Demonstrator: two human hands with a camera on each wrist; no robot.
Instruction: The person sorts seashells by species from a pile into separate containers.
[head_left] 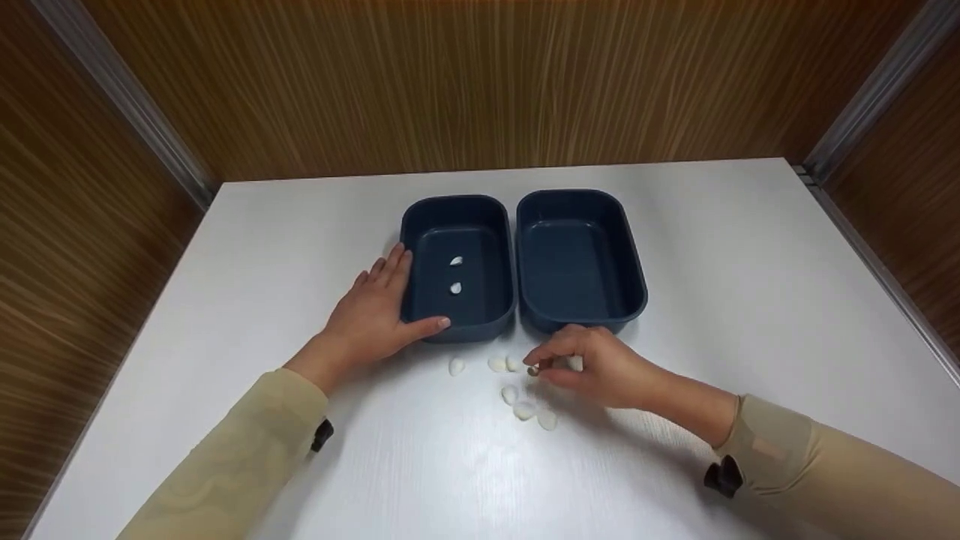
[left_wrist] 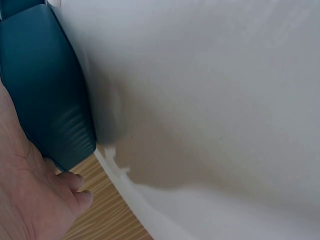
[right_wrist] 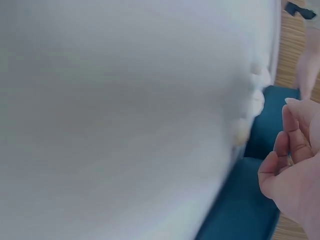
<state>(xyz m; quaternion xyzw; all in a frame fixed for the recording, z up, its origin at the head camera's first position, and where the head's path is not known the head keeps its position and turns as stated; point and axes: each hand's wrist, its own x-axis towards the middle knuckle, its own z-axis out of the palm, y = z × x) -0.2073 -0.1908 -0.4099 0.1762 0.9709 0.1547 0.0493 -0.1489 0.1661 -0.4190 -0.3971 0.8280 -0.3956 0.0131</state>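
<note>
My left hand (head_left: 367,307) rests against the left dark blue bin (head_left: 472,334), its fingers straight along the side wall and its thumb over the front rim. Two small white shell-like pieces (head_left: 456,288) lie on that bin's floor. In front of the right dark blue bin (head_left: 637,300), my right hand (head_left: 600,367) pinches a small brownish shell-like piece (head_left: 533,370) between thumb and fingertips. Several white shell-like pieces (head_left: 524,410) are scattered on the table just left of and below this hand, one partly hidden behind its fingers.
The two bins stand side by side on a white table (head_left: 315,217), long sides almost touching. Wood-grain panels (head_left: 480,82) enclose the back and both sides. A lone white piece (head_left: 457,366) lies before the left bin.
</note>
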